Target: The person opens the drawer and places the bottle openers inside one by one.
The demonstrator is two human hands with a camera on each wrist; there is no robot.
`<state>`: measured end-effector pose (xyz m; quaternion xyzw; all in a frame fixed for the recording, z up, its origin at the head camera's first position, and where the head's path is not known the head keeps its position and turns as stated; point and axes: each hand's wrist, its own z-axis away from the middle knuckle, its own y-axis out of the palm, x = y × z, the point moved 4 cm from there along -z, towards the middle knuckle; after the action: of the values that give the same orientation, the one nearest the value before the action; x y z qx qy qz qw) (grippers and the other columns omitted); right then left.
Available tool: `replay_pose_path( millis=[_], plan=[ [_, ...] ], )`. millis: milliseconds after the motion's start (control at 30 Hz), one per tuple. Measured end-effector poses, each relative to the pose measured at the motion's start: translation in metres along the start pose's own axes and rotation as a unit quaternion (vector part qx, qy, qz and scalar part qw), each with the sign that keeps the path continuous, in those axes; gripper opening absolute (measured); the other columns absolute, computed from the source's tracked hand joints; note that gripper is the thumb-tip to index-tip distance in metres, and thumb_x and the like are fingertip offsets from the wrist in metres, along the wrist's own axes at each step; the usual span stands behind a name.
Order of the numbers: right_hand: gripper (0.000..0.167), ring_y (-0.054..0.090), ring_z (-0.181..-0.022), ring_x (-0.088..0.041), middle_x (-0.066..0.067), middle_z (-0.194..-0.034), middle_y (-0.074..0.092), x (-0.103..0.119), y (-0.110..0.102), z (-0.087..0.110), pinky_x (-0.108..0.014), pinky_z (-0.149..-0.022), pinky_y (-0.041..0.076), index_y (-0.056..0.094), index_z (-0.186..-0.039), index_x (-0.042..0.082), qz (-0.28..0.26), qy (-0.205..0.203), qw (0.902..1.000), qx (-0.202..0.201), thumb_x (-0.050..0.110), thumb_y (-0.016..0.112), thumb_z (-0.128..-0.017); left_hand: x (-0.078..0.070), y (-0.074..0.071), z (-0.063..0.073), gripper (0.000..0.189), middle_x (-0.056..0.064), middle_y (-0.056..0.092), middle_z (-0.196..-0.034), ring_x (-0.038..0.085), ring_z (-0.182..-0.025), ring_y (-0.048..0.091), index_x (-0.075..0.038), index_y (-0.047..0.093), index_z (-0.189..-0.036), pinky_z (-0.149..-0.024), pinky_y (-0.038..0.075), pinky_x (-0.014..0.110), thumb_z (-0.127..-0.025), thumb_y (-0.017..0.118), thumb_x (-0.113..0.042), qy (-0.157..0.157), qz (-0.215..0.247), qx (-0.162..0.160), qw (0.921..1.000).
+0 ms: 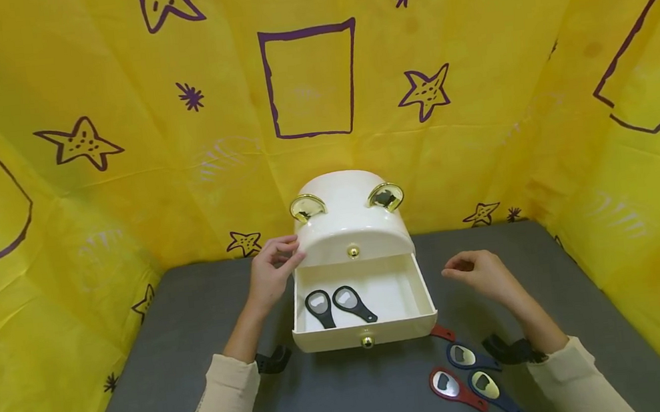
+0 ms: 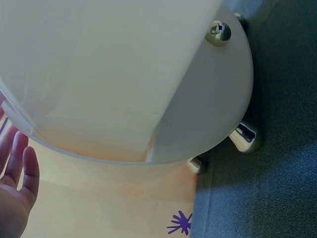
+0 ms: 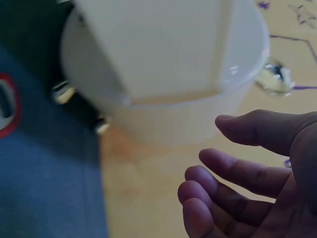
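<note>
A cream drawer box (image 1: 346,214) with gold ear-like discs and gold knobs stands on the table, its lower drawer (image 1: 367,333) pulled out. Two black bottle openers (image 1: 355,303) with metal centres lie inside the drawer. My left hand (image 1: 273,272) rests its fingertips against the box's left side, the fingers loosely bent. To the right of the box, my right hand (image 1: 482,274) hovers with nothing in it; in the right wrist view, its thumb (image 3: 257,130) stands apart from the relaxed fingers.
Right of the drawer's front lie red bottle openers (image 1: 458,390) and blue bottle openers (image 1: 497,395), one red one partly hidden under the drawer. The dark grey table (image 1: 339,406) is walled by yellow cloth (image 1: 230,176) behind and at both sides. Gold feet (image 2: 245,138) support the box.
</note>
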<state>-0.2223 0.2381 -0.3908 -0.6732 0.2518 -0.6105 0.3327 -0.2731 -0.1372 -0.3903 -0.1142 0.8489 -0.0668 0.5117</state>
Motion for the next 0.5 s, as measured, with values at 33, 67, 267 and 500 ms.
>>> replay_pose_path(
  millis=[33,67,267,500],
  plan=[
    [0.023,0.063,-0.079,-0.02,-0.014,-0.091,0.072,-0.004,0.003,0.0,-0.03,-0.067,0.05,0.071,-0.098,-0.002,-0.001,0.0,1.0,0.002,0.02,0.069,-0.09,0.0,0.0,0.0,0.019,0.022,0.066,-0.118,-0.004,-0.095,0.057,0.009,0.068,-0.095,-0.077,0.048,0.016,-0.081,0.076,-0.001,-0.003,0.0,0.001,1.0],
    [0.023,0.062,-0.078,-0.02,-0.014,-0.09,0.072,-0.008,0.007,0.0,-0.029,-0.067,0.05,0.071,-0.097,-0.002,-0.002,0.002,1.0,0.006,0.019,0.069,-0.09,0.0,0.0,0.0,0.019,0.022,0.066,-0.118,-0.004,-0.096,0.057,0.009,0.068,-0.096,-0.077,0.048,0.016,-0.081,0.076,-0.001,-0.005,0.0,0.002,1.0],
    [0.018,0.058,-0.072,-0.015,-0.01,-0.082,0.07,-0.028,0.032,0.0,-0.027,-0.063,0.048,0.071,-0.093,-0.002,-0.009,0.0,0.9997,0.024,0.014,0.071,-0.086,0.001,0.0,0.0,0.018,0.02,0.067,-0.115,-0.004,-0.095,0.058,0.006,0.069,-0.094,-0.075,0.048,0.014,-0.081,0.077,-0.004,0.024,-0.002,-0.003,0.9997],
    [0.016,0.057,-0.069,-0.013,-0.005,-0.075,0.066,-0.046,0.06,0.003,-0.028,-0.061,0.046,0.07,-0.088,-0.002,0.019,-0.011,0.9989,0.041,0.01,0.074,-0.08,0.002,0.0,0.0,0.017,0.021,0.067,-0.115,-0.006,-0.096,0.057,0.006,0.069,-0.094,-0.075,0.048,0.014,-0.081,0.076,-0.003,0.025,-0.008,0.0,0.9997]
  ],
)
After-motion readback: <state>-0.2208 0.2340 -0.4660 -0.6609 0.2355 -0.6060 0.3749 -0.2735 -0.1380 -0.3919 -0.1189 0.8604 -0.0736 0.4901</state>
